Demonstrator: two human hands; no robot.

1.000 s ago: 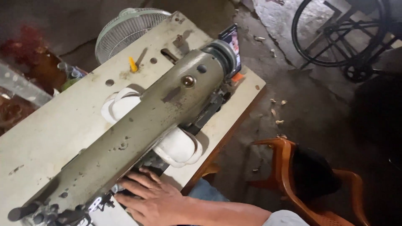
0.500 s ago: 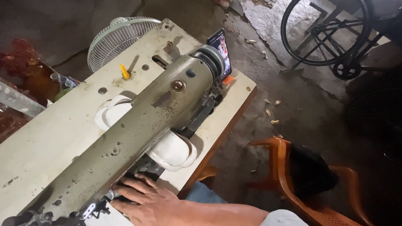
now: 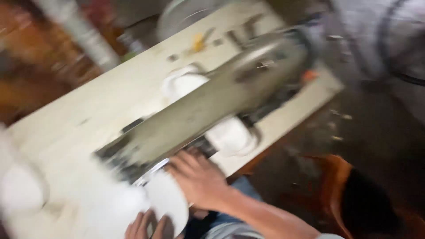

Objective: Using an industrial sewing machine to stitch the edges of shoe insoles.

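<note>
A pale wooden worktable (image 3: 110, 102) fills the blurred frame. The right hand (image 3: 199, 179), fingers spread, presses the white fabric piece (image 3: 166, 201) at lower centre beside the olive-green metal sewing machine (image 3: 212, 106). The left hand (image 3: 146, 225) grips its lower edge. Keep the fabric flat and fingers away from the needle.

Both the right hand (image 3: 199, 179) and the left hand (image 3: 148, 225) were bare, without gloves or rings that the blur let show, the right forearm was uncovered toward the lower right of the frame, and blue trousers with a pale garment edge showed below it.
</note>
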